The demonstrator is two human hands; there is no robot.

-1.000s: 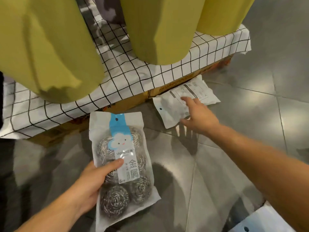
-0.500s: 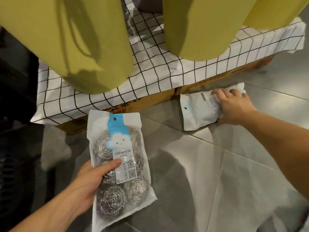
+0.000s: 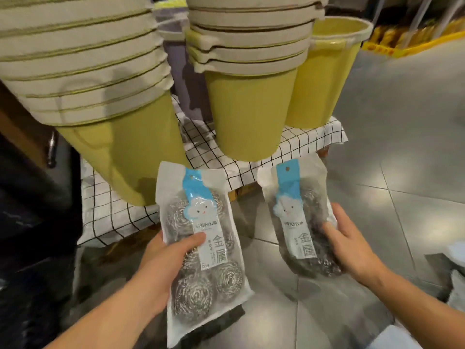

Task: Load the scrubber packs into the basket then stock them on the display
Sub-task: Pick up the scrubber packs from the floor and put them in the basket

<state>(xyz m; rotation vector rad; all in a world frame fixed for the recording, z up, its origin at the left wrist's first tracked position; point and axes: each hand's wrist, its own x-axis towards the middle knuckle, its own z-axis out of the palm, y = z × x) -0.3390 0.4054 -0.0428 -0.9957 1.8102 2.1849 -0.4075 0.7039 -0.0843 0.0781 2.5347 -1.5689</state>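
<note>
I hold two scrubber packs upright above the grey floor. Each is a clear bag of steel wool balls with a blue cloud label. My left hand (image 3: pixel 166 258) grips the left scrubber pack (image 3: pixel 201 250) at its middle, thumb across the front. My right hand (image 3: pixel 352 245) grips the right scrubber pack (image 3: pixel 294 217) along its right edge, thumb on the front. The two packs are side by side and apart. No basket is in view.
Stacks of yellow-green buckets (image 3: pixel 246 107) stand on a low platform covered with a black-and-white grid cloth (image 3: pixel 118 215) just ahead. Grey tiled floor (image 3: pixel 402 147) spreads to the right. White packaging (image 3: pixel 455 250) lies at the right edge. A yellow display (image 3: pixel 402 39) stands far right.
My right hand has lifted the second pack off the floor by the platform and turned it label-up beside the left pack. The view has tilted up, showing the bucket rims.
</note>
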